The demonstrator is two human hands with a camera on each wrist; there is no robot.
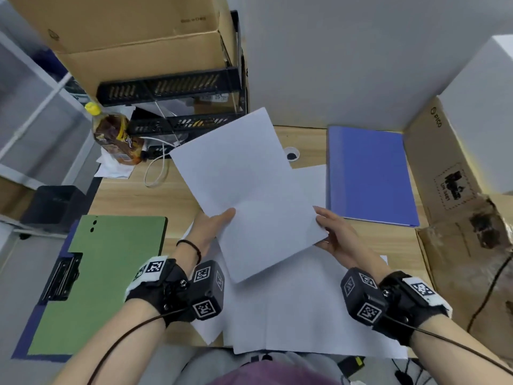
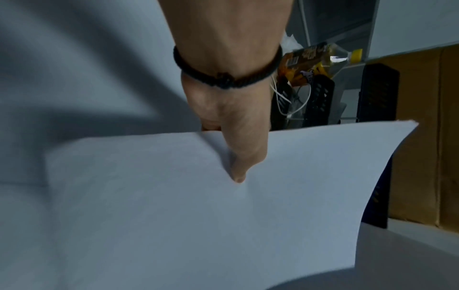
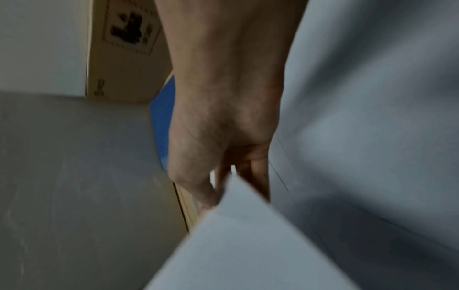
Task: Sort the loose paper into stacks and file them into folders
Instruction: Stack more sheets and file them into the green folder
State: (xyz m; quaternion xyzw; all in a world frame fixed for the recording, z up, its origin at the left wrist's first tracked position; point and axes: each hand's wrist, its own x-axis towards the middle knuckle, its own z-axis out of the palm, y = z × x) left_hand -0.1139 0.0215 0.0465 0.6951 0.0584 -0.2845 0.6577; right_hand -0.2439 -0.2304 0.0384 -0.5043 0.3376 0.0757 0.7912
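The desk [image 1: 177, 195] carries loose sheets [image 1: 305, 307] at its near edge, a blue folder [image 1: 369, 176] to the right and a green folder [image 1: 111, 273] to the left. Above them the held paper [image 1: 249, 190] hangs tilted, its left edge pinched by the left hand [image 1: 211, 229] and its right corner by the right hand [image 1: 336, 237]. The far edge sags unsupported: sheets could fan apart or slip out if either pinch loosens.

I hold one sheet [image 1: 249, 190] between my left hand [image 1: 212, 226] and right hand [image 1: 337, 236], above more sheets [image 1: 305, 309] on the desk [image 1: 155, 198]. A clipboard [image 1: 108, 273] lies left of my left hand. A folder [image 1: 369, 173] lies beyond my right hand, a box [image 1: 455, 218] further right. A bottle [image 1: 116, 134] and trays [image 1: 172, 104] stand beyond my left hand.
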